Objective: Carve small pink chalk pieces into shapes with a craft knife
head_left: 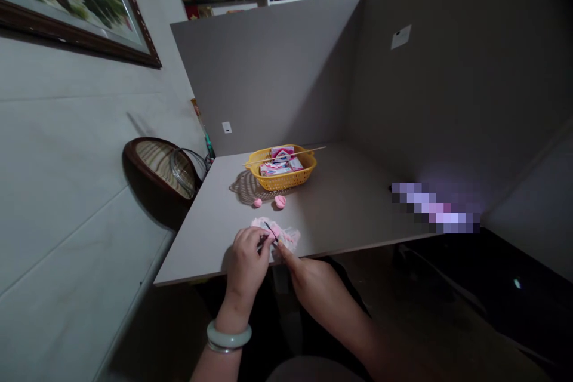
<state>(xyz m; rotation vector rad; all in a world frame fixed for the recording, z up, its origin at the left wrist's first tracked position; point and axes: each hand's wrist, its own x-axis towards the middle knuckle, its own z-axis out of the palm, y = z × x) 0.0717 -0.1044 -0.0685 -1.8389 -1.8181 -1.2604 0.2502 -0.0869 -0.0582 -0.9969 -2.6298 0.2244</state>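
Observation:
At the table's near edge, both hands work close together over a crumpled clear plastic wrapper (292, 235) with pink clay-like material (274, 230) on it. My right hand (308, 277) is closed on a thin dark tool (270, 230), its tip pointing away to the left over the pink material. My left hand (248, 250) is pinched beside it at the wrapper's left side; what its fingertips hold is hidden. Beyond the wrapper lie a small pink ball (258, 203) and a larger folded pink lump (280, 202).
A yellow basket (286, 182) with pink-and-white packets (282, 166) stands farther back, a thin wooden stick (308, 151) across its rim. Grey partitions (268, 83) border the table (349, 209) behind and right. A blurred-out bright object (434, 208) is at the right.

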